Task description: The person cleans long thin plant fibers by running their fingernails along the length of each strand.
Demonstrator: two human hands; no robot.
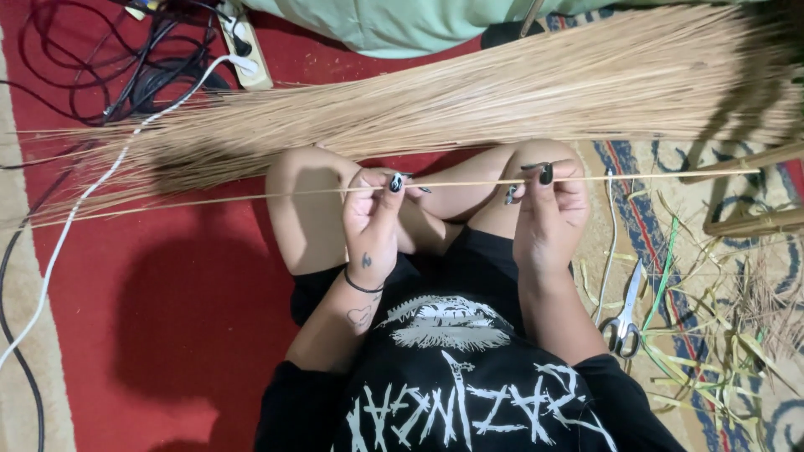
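I sit cross-legged on a carpet and hold one long thin straw-coloured stick (469,183) level across my knees. My left hand (373,219) pinches the stick near its middle, thumb on top. My right hand (548,209) pinches the same stick a little further right. Both hands have dark painted nails. The stick runs from the far left of the carpet to the right past my knee. Just beyond my knees lies a thick bundle of the same dry sticks (469,92), spread wide across the floor.
Scissors (624,322) lie on the patterned rug right of my leg, among green and yellow leaf strips (720,335). A power strip (247,59) with black and white cables (59,251) is at the back left. Wooden frame pieces (754,192) stand right.
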